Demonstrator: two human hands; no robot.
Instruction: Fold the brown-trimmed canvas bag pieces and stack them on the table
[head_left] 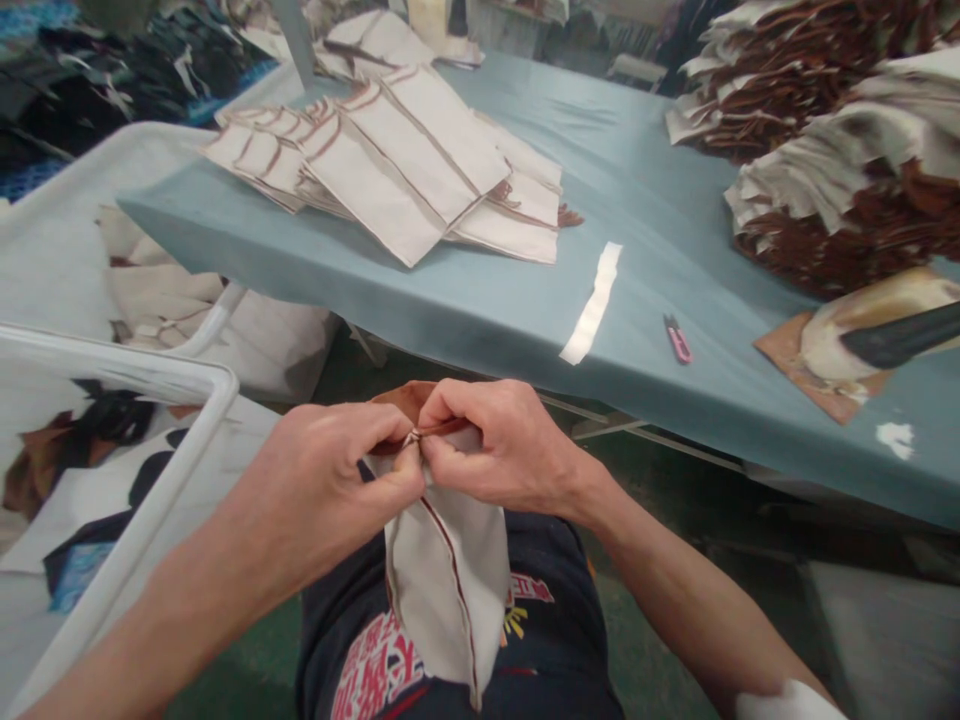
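Note:
Above my lap hangs a sewn cream piece (450, 580) with a dark brown seam down its middle and a brown upper edge. My left hand (322, 490) pinches that edge between thumb and forefinger. Right beside it, my right hand (502, 440) pinches the same edge, fingertips almost touching those of the left. The exact spot between the fingertips is partly hidden. The lower part of the piece drapes loosely over a dark apron (555, 620) with red and white lettering.
On the blue-covered table (637, 160) lie similar cream pieces (405, 160), a white strip (592, 305) and pink thread snips (679, 340). A glue-smeared container (832, 350) with a black handle stands right, before tall brown-and-cream stacks (847, 200). White bins (225, 385) flank my left.

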